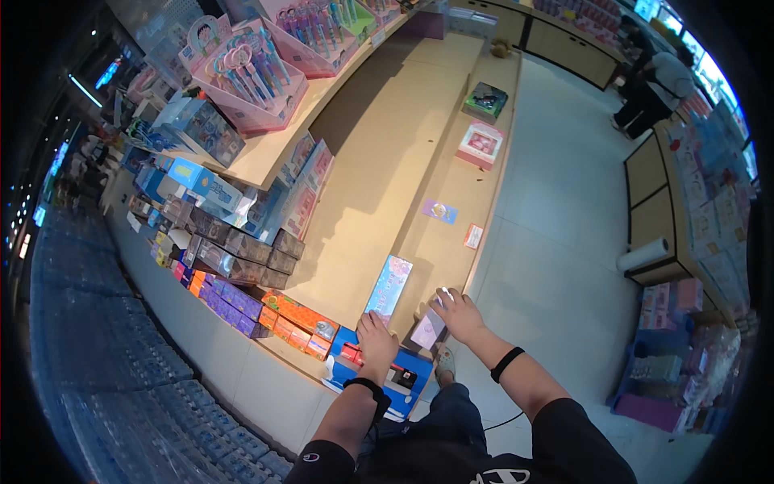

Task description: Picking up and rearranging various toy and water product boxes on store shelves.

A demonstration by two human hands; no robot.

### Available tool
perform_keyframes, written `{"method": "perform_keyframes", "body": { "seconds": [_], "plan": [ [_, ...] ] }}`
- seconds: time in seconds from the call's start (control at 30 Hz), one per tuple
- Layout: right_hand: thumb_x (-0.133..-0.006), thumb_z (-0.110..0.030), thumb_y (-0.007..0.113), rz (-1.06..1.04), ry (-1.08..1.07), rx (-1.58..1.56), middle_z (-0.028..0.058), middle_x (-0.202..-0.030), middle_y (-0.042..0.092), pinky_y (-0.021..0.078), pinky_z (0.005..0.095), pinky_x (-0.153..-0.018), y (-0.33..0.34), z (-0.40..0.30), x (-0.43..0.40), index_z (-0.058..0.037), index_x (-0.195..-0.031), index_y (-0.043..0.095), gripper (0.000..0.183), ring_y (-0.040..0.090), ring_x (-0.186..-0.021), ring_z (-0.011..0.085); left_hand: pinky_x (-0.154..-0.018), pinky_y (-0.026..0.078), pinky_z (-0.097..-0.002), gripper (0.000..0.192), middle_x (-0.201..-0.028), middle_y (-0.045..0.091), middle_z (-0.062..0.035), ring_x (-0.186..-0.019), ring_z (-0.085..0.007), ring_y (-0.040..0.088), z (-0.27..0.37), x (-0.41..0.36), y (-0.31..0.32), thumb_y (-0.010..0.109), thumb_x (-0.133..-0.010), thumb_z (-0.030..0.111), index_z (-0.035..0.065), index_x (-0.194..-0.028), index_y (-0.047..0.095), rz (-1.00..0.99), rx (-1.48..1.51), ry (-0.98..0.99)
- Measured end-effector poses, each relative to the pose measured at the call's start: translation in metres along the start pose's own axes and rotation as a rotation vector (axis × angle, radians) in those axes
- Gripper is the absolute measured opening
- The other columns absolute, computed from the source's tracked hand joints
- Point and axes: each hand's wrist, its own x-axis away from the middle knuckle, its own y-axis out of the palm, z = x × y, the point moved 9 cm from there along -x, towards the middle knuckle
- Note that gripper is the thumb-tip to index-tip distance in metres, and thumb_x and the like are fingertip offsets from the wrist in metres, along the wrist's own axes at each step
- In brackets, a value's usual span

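A long light-blue printed box (390, 290) lies on the pale wooden display table (357, 181). At its near end are the fingertips of my left hand (378, 345), though whether they grip it is unclear. My right hand (462, 316) reaches over the far end of a lilac box (428, 330), fingers against its upper edge. That box rests on the lower front ledge. Just below my left hand is a blue display carton (411, 366) with small red and black packs, partly covered by my wrist.
Orange boxes (299, 314) and purple boxes (233, 305) line the left edge. A raised shelf (272, 151) carries pen displays (248, 75). Farther along the ledge lie a purple card (440, 212), a pink box (481, 144) and a green-black box (485, 101). Two people (656, 85) bend at far right.
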Motion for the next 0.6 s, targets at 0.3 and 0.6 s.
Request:
{"method": "perform_keyframes", "body": {
  "seconds": [0.3, 0.6],
  "plan": [
    [-0.078, -0.02, 0.059, 0.098, -0.189, -0.058, 0.0065, -0.103, 0.058, 0.0412, 0.0401, -0.091, 0.037, 0.018, -0.022, -0.0135, -0.095, 0.063, 0.019, 0.051, -0.108, 0.0272, -0.098, 0.036, -0.0434, 0.084, -0.115, 0.046, -0.0199, -0.112, -0.0362, 0.044, 0.006, -0.03, -0.003, 0.081, -0.063, 0.043, -0.0041, -0.12, 0.041, -0.007, -0.062, -0.331],
    [-0.067, -0.026, 0.07, 0.173, 0.023, -0.388, 0.0082, -0.088, 0.055, 0.0439, 0.0382, -0.082, -0.044, 0.097, 0.056, -0.0105, -0.09, 0.06, 0.029, 0.054, -0.09, 0.0281, -0.096, 0.038, -0.0415, 0.075, -0.112, 0.05, -0.0151, -0.108, -0.0321, 0.049, 0.028, -0.055, -0.006, 0.081, -0.062, 0.04, 0.0005, -0.114, 0.045, -0.004, -0.173, -0.31]
  ]
}}
